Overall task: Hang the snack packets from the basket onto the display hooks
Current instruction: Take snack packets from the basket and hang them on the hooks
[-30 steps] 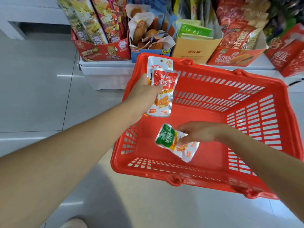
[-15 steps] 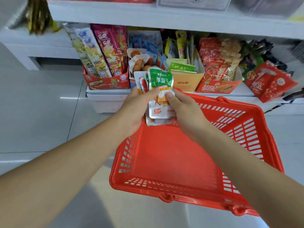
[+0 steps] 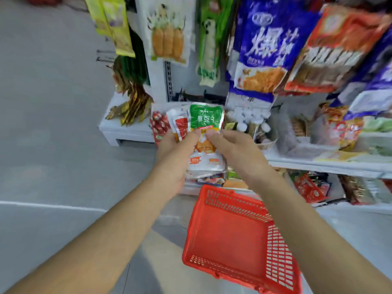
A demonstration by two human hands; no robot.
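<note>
Both hands, left hand (image 3: 177, 152) and right hand (image 3: 237, 150), are pinching the snack packets (image 3: 204, 132) between thumbs and fingers; motion blur's smearing the hooks (image 3: 104, 55).

head cam | forward-down | close over both forearms | shelf ahead

Large white Chinese characters, the first resembling 爆, on the hanging blue bag (image 3: 269, 45); white characters on the green-topped packet (image 3: 205, 117), too blurred to read.
</note>
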